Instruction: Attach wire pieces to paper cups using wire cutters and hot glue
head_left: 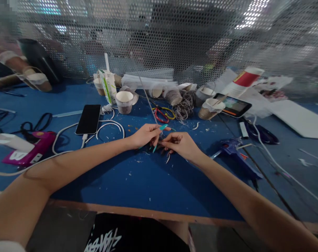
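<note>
Over the blue-topped desk (pixel 117 182), near tangled grey-brown string (pixel 184 105), the left hand (pixel 145 134) and right hand (pixel 184 146) are held close together, fingers narrowed; what is gripped cannot be told.

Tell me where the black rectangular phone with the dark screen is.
The phone lies left of centre in the head view, on the blue tabletop beyond the left forearm, white cable plugged into its near end.

a craft workshop, apparently: glue gun (pixel 236 160), tangled cord (pixel 184 105), scraps (pixel 168 158) across a blue bench (pixel 114 185).
</note>
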Demonstrator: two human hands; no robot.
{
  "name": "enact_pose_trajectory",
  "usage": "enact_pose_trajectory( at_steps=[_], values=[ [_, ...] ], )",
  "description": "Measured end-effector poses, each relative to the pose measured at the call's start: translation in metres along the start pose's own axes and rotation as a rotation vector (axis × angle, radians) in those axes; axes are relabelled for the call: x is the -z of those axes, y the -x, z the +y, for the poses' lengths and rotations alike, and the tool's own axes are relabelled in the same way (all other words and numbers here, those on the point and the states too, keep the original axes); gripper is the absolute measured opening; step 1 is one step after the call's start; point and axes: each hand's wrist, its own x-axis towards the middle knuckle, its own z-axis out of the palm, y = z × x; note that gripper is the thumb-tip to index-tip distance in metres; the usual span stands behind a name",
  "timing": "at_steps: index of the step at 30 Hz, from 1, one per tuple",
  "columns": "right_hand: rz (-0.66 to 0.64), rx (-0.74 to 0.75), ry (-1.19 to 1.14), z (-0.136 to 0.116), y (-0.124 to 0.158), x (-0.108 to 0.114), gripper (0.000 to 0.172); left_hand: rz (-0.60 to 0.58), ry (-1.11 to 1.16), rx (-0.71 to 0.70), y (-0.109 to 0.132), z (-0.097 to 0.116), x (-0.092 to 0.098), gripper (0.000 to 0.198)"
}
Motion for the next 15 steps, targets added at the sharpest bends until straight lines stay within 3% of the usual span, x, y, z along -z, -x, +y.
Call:
enact_pose_trajectory(
  at_steps=[15],
  values=[
    [0.068, 0.063, -0.045, 0.0054, 0.0028, -0.0042, 0.032, 0.020, -0.030, -0.023, -0.0013, -0.0034, 0.0013, 0.034]
  ],
)
